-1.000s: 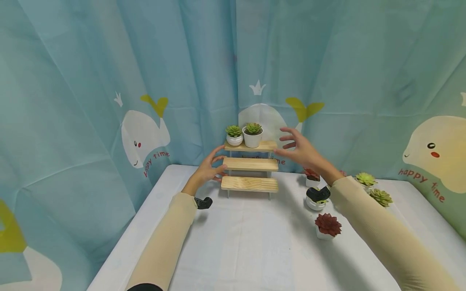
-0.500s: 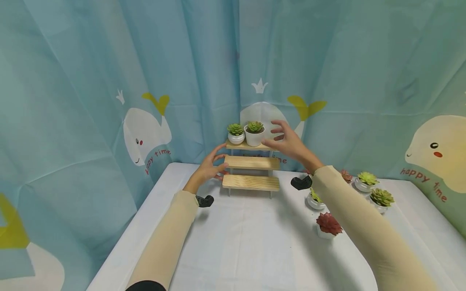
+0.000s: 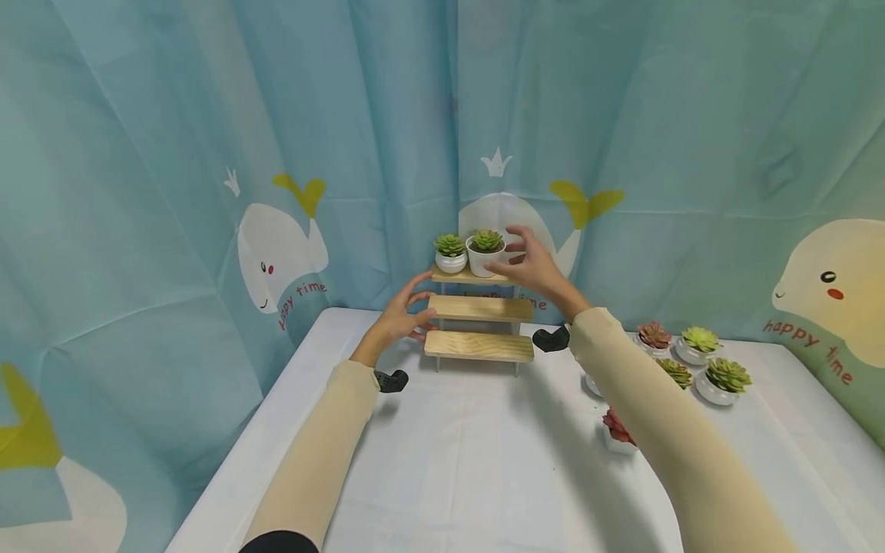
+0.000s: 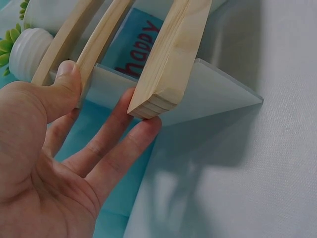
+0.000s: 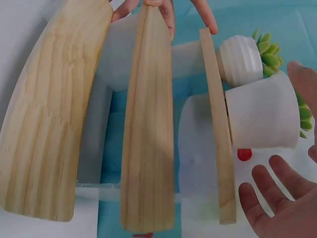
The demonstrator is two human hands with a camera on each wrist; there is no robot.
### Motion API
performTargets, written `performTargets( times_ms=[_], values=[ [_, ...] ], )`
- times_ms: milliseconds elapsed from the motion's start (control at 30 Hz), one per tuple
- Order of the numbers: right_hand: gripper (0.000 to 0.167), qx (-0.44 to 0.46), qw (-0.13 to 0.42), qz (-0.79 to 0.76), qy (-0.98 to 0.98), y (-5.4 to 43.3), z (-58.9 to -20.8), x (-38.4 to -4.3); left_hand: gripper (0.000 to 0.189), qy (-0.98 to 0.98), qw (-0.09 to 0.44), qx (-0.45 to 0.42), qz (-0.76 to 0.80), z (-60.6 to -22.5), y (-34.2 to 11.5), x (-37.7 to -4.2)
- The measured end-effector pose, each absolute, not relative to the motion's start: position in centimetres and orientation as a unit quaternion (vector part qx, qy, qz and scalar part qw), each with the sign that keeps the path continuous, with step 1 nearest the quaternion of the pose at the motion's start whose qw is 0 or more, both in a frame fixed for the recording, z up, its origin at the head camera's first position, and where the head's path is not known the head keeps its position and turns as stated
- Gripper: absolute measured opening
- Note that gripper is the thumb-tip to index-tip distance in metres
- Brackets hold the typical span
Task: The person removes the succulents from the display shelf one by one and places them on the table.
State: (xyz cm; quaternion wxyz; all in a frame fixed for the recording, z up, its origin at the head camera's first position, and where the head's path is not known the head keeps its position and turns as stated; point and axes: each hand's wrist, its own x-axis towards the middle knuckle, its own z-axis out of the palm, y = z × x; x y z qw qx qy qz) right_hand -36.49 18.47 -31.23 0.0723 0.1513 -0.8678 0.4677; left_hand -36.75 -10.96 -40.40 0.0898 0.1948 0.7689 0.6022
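A three-tier wooden plant stand [image 3: 478, 346] with clear side panels stands at the back of the table. On its top shelf sit two potted succulents: a small round ribbed white pot [image 3: 452, 263] at left and a taller white pot [image 5: 262, 113] beside it. My left hand [image 3: 396, 319] holds the stand's left side, thumb on the middle shelf's end [image 4: 85, 74], fingertips at the top and bottom shelf ends. My right hand [image 3: 535, 269] holds nothing; its thumb and fingers are spread just right of the taller pot, fingertips close to its wall in the head view.
Several more potted succulents stand on the right of the table, among them a green one [image 3: 722, 380], a pinkish one [image 3: 653, 338] and a red one [image 3: 618, 430] partly behind my right sleeve [image 3: 657, 415]. A blue whale-print curtain [image 3: 394, 115] hangs behind the stand.
My right hand has moved left, from beside the top shelf to right beside the taller pot. My left hand stays on the stand, and both pots have kept their places.
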Motion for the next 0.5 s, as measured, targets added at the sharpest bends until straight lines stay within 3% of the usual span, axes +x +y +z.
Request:
performTargets(
  times_ms=[500],
  values=[
    [0.09, 0.123, 0.054, 0.462, -0.877, 17.1, -31.3, -37.6, 0.077, 0.762, 0.098, 0.192, 0.61, -40.3, -11.1, -36.4]
  ],
)
